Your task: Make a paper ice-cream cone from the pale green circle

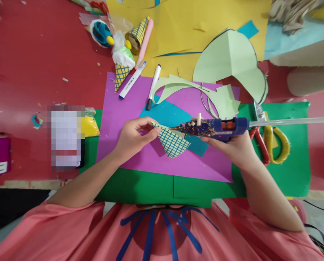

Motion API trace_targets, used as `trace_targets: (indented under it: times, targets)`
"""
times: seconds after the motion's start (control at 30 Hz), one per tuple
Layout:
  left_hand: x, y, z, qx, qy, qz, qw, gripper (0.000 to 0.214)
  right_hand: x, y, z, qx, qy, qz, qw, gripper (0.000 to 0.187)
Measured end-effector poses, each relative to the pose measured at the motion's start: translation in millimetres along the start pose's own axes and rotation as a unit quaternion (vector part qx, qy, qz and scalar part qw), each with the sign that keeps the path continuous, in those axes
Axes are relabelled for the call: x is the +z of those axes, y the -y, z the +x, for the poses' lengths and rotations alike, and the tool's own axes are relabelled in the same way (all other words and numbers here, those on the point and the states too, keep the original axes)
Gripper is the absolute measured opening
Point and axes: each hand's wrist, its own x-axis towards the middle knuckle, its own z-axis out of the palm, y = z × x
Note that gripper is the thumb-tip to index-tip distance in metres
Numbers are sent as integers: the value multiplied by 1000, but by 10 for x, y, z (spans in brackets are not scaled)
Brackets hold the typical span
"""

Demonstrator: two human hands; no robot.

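Between thumb and fingers, my left hand point(137, 137) pinches the narrow tip of a pale green paper cone point(173, 142) covered in a dark grid pattern. My right hand point(236, 148) is wrapped round a blue hot glue gun point(219, 128), whose front is crusted with residue. Its nozzle points left and meets the cone's upper edge close to my left fingertips; whether glue is coming out is too small to tell. A long clear glue stick point(292, 122) sticks out of the gun's back. Beneath lie blue paper point(164, 108) and a purple sheet point(140, 159).
Markers point(133, 80) and pale green paper scraps point(227, 99) lie beyond my hands. Finished-looking paper ice cream cones point(122, 70) stand at the back left. A large green cutout point(228, 58) rests on yellow paper point(178, 29). Scissors point(277, 145) and red-handled pliers point(260, 145) lie at the right.
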Motion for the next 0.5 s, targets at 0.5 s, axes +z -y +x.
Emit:
trace_targets:
  times: [0.5]
  targets:
    - [-54, -6, -15, 30, -48, 5, 998, 10, -33, 16, -1, 15, -13, 32, 999, 17]
